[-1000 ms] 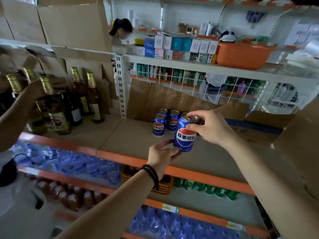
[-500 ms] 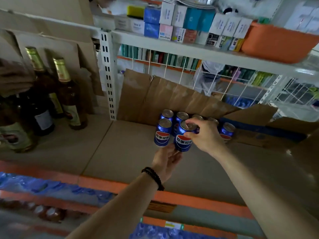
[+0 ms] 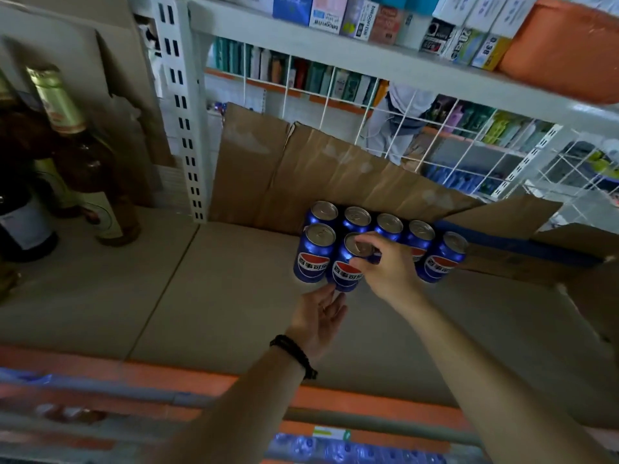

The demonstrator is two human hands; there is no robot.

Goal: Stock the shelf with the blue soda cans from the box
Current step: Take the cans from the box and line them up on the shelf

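- Shelf [image 3: 207, 296], lined with brown cardboard, carries the stock; a cardboard sheet [image 3: 301, 169] stands at its back.
- Blue soda cans [image 3: 385, 226] stand upright in two rows against that sheet; the front row has gaps.
- Right hand [image 3: 388, 266] pinches the newest can [image 3: 345, 266] at its top rim, just beside the front left can [image 3: 314, 254]. It seems set down.
- Left hand [image 3: 320, 316] is spread flat, fingertips at this can's base.
- Next move, I judge: let go, then fetch another can. The box is not surely seen.
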